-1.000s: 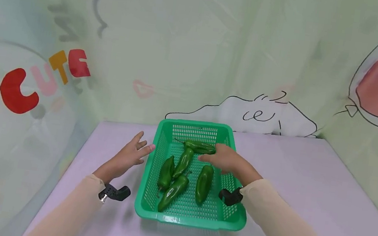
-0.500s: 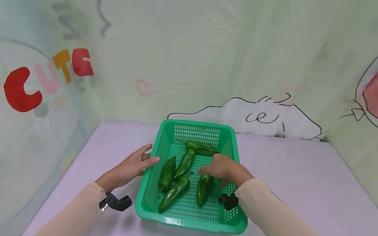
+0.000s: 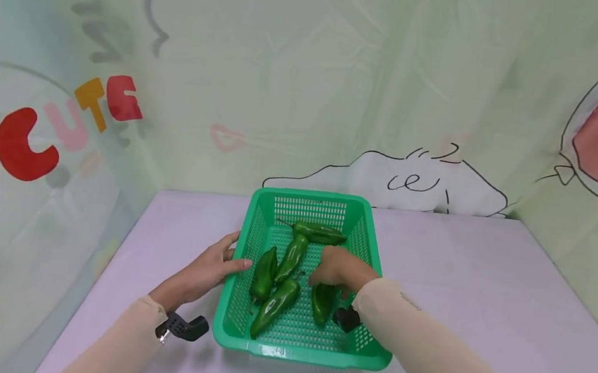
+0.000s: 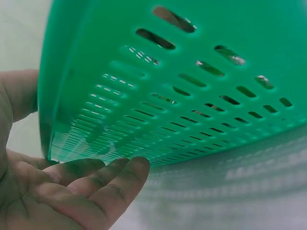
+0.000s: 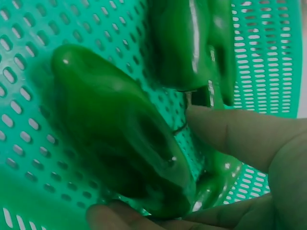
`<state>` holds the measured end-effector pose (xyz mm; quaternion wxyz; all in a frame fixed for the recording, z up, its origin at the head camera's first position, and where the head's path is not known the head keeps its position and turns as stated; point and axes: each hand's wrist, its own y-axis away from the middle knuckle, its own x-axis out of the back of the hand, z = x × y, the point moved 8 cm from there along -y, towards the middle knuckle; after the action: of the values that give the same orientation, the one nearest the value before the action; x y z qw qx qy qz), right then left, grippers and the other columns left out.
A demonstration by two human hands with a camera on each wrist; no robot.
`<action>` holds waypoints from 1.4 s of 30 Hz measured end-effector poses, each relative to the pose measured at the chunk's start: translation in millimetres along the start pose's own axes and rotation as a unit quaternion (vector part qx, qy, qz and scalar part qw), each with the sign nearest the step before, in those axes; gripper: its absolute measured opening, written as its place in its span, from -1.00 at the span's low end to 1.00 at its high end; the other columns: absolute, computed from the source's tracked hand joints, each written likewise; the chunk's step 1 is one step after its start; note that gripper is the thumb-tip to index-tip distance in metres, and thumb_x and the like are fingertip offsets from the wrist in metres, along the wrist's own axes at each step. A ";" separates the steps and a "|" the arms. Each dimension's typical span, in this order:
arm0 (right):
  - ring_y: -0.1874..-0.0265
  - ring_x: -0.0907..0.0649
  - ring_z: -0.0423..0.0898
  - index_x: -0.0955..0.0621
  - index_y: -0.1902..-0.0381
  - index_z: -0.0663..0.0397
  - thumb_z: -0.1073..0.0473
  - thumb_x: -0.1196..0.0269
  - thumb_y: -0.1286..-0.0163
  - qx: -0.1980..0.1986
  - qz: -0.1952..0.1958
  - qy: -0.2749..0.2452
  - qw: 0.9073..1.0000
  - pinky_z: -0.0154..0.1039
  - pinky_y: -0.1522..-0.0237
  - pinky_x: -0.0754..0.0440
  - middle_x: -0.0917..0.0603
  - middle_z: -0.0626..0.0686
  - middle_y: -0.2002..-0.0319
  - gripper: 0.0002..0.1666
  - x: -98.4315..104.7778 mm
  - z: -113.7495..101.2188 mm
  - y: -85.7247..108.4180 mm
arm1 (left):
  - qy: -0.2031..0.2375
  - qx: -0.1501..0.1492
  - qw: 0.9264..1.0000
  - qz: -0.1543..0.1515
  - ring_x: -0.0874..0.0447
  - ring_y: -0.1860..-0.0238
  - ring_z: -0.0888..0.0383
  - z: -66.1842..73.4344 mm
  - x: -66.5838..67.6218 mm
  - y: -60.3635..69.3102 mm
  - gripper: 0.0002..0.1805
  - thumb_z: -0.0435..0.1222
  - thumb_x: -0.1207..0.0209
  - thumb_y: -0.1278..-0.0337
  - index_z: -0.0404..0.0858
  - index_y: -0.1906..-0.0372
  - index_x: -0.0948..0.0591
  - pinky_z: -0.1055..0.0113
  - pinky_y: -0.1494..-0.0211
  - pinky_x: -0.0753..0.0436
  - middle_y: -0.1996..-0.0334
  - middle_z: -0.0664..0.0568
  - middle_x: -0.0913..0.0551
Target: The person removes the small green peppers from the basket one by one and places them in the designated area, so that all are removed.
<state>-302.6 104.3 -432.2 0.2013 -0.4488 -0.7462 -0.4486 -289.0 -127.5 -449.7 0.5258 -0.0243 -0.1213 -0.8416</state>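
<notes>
- The nearest green pepper (image 3: 321, 309) to the right hand lies inside the basket, in its right half, pointing roughly from the far side to the near side.
- The right hand (image 3: 343, 270) reaches down into the basket over that pepper's far end; its thumb stands apart from the pepper and its fingers lie along the other side, not closed round it. Whether the fingertips touch it, I cannot tell.
- The left hand (image 3: 208, 271) is at the basket's left wall, thumb over the rim, fingers loosely extended outside; how firmly it presses, I cannot tell.
- Four other green peppers (image 3: 275, 309) lie in the basket: one across its far end, three in its left half.
- The green basket (image 3: 298, 353), with perforated walls and floor, stands on a pale purple table (image 3: 448, 265).
- Beyond the basket hangs a printed cloth (image 3: 313, 86).
</notes>
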 end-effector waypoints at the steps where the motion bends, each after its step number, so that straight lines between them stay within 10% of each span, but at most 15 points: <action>1: 0.31 -0.74 0.15 -0.54 0.22 0.27 0.20 -0.44 -0.34 -0.001 0.003 0.003 1.000 0.11 0.35 -0.81 -0.62 0.21 0.27 -0.70 -0.9 0.2 -1.2 | 0.001 0.001 1.000 0.001 -0.67 -0.22 -0.19 -0.7 -0.2 0.1 -0.12 -0.30 -0.15 -0.53 -0.16 -0.70 0.09 -0.10 -0.27 -0.66 -0.40 -0.38 -0.47; 22: 0.48 -0.70 0.01 -0.56 0.43 0.16 0.33 -0.41 -0.25 -0.014 0.054 0.058 0.997 -0.10 0.56 -0.75 -0.64 0.13 0.44 -0.80 -5.5 -1.8 -10.6 | -0.002 0.001 1.000 0.015 -0.68 -0.21 -0.21 -2.0 0.1 1.5 -0.11 -0.33 -0.15 -0.50 -0.18 -0.70 0.10 -0.07 -0.18 -0.72 -0.40 -0.41 -0.46; 36: 0.67 -0.41 -0.13 -0.33 0.63 -0.04 0.24 -0.44 -0.24 0.018 0.080 0.048 0.995 -0.29 0.60 -0.47 -0.26 -0.08 0.72 -0.51 0.9 -1.8 -8.5 | 0.002 0.003 1.000 0.018 -0.69 -0.20 -0.20 -2.2 -0.4 1.3 -0.11 -0.32 -0.15 -0.50 -0.19 -0.70 0.10 -0.05 -0.17 -0.72 -0.39 -0.39 -0.48; 42: 0.51 -0.59 -0.05 -0.58 0.06 0.32 0.18 -0.44 -0.28 0.014 0.079 -0.023 0.996 -0.15 0.54 -0.67 -0.54 0.08 0.41 -0.60 15.3 -1.2 -1.8 | 0.003 0.002 1.000 0.018 -0.70 -0.19 -0.18 -3.3 0.6 1.2 -0.10 -0.32 -0.16 -0.50 -0.18 -0.70 0.09 -0.04 -0.18 -0.72 -0.39 -0.39 -0.47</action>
<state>-312.1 110.4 -421.7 0.2250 -0.5139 -0.7192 -0.4099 -287.9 -129.2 -452.6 0.5416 -0.0229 -0.1205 -0.8316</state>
